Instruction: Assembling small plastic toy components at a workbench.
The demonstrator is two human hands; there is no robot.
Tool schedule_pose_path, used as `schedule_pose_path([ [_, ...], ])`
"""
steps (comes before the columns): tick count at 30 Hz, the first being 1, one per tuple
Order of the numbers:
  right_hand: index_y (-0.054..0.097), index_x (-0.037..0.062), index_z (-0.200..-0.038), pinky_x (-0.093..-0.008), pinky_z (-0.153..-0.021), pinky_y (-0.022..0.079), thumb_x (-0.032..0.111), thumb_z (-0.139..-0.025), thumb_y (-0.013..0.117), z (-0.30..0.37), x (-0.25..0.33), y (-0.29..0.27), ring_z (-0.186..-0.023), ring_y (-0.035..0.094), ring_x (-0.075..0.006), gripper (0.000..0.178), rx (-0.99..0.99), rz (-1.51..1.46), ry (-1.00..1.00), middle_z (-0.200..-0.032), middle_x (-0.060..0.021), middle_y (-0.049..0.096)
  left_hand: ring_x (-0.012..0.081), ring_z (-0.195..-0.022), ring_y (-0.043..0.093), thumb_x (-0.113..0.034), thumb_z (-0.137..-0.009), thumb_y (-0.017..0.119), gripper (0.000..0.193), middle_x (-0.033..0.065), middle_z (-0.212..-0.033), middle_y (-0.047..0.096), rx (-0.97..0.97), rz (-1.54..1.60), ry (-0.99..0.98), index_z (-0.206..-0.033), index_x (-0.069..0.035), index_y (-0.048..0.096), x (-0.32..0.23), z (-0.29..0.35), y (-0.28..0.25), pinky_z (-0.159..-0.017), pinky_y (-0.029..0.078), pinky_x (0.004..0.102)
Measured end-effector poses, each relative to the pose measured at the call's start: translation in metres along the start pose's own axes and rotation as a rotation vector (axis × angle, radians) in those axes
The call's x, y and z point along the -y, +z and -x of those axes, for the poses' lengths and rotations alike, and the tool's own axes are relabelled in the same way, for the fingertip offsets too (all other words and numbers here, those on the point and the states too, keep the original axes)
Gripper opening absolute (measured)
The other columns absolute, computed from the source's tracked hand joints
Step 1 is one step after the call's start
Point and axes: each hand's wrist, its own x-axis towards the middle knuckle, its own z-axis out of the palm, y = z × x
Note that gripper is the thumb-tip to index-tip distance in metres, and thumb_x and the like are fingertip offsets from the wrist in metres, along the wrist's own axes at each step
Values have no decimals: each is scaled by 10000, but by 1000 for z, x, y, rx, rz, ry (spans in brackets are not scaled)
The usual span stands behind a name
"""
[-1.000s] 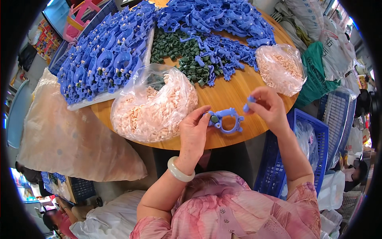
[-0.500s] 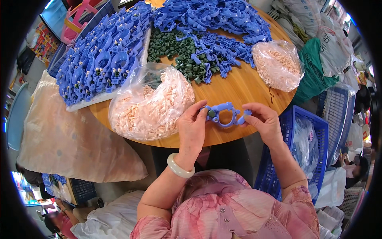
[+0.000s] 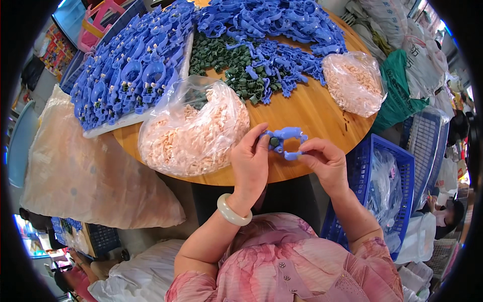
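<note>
Nearest, at six o'clock, is a pink patterned top (image 3: 302,267), and a pale bangle (image 3: 234,210) rings the left wrist. Reckoned from the blue ring-shaped part (image 3: 291,132), which shows over the near edge of the round wooden table (image 3: 312,110), the left hand (image 3: 251,163) sits at eight o'clock, thumb and fingers pinching the part beside its dark green piece (image 3: 274,142). The right hand (image 3: 327,162), at four, has its thumb and fingertips drawn together on the part's opposite side; whether they grip a separate small piece, I cannot tell. At nine o'clock stands an open clear bag of pale pieces (image 3: 196,138); a smaller bag of pale pieces (image 3: 353,83) lies between one and two. A blue crate (image 3: 405,199) is at four, off the table. Farther out, dark green pieces (image 3: 216,55) spread at eleven, small blue pieces (image 3: 289,63) at twelve, a white-edged tray (image 3: 113,126) crowded with blue parts at ten, and farthest, a heap of larger blue parts (image 3: 271,22) at twelve.
</note>
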Motion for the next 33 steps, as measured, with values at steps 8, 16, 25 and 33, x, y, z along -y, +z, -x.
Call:
schedule_pose_path([
  [8,624,3,-947,-211,-731,476,-46,-807,624,2,0,8,-816,588,-89,148,-35,58,94,-911,-33,615,99,-752,575,-39,-872,560,212,81,-849,642,-11,-133,68,-1066,35,602,-4,4,3,-681,480,245],
  [16,624,-2,-928,-260,-681,472,29,-804,643,-11,-3,5,-816,587,-175,129,23,470,-157,-882,-70,590,116,-730,590,-55,-876,550,230,106,-886,647,29,-20,-119,-1071,59,595,4,-12,5,-654,493,246],
  [25,652,54,-914,-300,-663,489,82,-760,686,-15,3,9,-809,602,-230,160,6,784,-270,-901,-71,592,124,-772,611,-71,-900,531,245,92,-918,620,82,82,-212,-1108,55,567,11,-20,7,-669,542,240],
  [33,662,79,-907,-310,-644,493,100,-739,705,-17,1,8,-771,612,-231,174,-12,845,-306,-875,-61,606,134,-776,622,-57,-893,531,249,98,-925,624,99,6,-235,-1104,68,569,5,-23,8,-672,544,245],
])
